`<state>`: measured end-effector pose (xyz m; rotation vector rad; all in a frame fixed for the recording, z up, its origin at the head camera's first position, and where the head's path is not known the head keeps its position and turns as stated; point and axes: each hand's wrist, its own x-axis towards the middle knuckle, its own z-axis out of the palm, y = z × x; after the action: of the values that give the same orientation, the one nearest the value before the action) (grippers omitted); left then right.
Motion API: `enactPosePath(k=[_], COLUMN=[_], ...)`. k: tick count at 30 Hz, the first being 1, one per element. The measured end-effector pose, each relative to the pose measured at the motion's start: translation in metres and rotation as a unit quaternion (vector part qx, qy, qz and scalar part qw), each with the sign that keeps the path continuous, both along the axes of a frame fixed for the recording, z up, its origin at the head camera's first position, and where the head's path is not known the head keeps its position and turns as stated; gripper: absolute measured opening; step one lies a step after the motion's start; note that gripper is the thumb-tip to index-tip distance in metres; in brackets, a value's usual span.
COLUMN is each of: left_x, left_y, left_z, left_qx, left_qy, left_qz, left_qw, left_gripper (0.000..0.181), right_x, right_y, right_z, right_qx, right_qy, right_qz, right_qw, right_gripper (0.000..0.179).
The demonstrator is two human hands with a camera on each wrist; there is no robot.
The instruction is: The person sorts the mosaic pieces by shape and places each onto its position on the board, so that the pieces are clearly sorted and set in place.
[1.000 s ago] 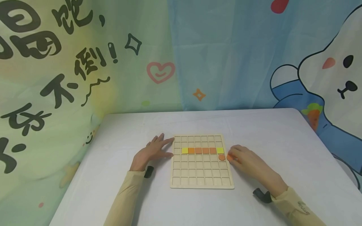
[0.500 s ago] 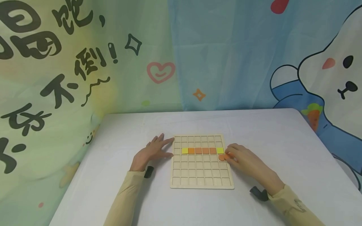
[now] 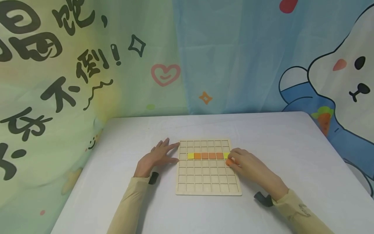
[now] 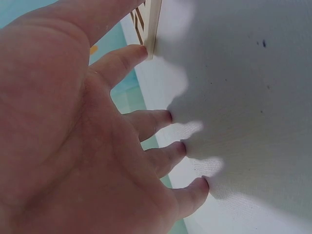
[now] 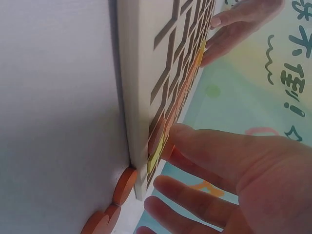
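A square wooden grid board [image 3: 208, 179] lies flat on the table. One row holds yellow and orange square tiles [image 3: 205, 156], with yellow at each end. My right hand [image 3: 252, 165] pinches an orange disc [image 3: 229, 162] between thumb and fingers, over the board's right edge, just below the yellow end tile [image 5: 155, 158]. In the right wrist view another orange disc [image 5: 156, 130] sits on the board by the thumb tip. My left hand [image 3: 157, 156] lies with fingers spread, thumb and index finger at the board's left edge; the left wrist view shows its fingertips on the cloth.
Several orange discs [image 5: 125, 185] lie on the table beside the board's right edge, hidden behind the right hand in the head view. A white cloth [image 3: 140, 130] covers the table. A printed curtain [image 3: 228, 58] hangs behind it.
My right hand has moved left, from beside the board to over its right edge, carrying the orange disc. It now covers the disc lying there. The left hand stays still.
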<state>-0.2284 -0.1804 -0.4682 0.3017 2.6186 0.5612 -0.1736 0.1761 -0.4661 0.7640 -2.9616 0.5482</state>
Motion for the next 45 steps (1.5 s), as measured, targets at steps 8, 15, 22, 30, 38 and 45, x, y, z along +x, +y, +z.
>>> enactPosePath(k=[8,15,22,30,38,45], left_x=[0.001,0.001,0.001,0.001,0.000,0.000], left_y=[0.000,0.001,0.001,0.001,0.001,0.001], left_z=[0.001,0.001,0.000,0.002,0.003,0.000], left_qx=[0.002,-0.003,0.003,-0.001,-0.001,0.002], left_qy=[-0.001,-0.006,-0.007,-0.005,-0.010,-0.008], left_qz=[-0.003,0.003,0.004,0.006,0.005,0.008], left_qw=[1.0000,1.0000,1.0000,1.0000,0.9999,0.9999], left_gripper=[0.076,0.076,0.076,0.077,0.077,0.077], right_x=[-0.001,0.000,0.000,0.000,-0.002,-0.003], right_y=[-0.006,-0.012,-0.016,-0.020,-0.024,-0.024], right_z=[-0.003,-0.004,-0.006,-0.008,-0.010,-0.013], right_qx=[0.008,0.008,-0.007,-0.031,-0.026,-0.020], right_qy=[-0.021,-0.018,0.025,0.045,0.043,0.053], right_qz=[0.008,0.008,0.037,0.055,0.055,0.054], right_qw=[0.9997,0.9998,0.9990,0.9970,0.9972,0.9969], right_gripper=[0.014,0.015,0.011,0.010,0.013,0.016])
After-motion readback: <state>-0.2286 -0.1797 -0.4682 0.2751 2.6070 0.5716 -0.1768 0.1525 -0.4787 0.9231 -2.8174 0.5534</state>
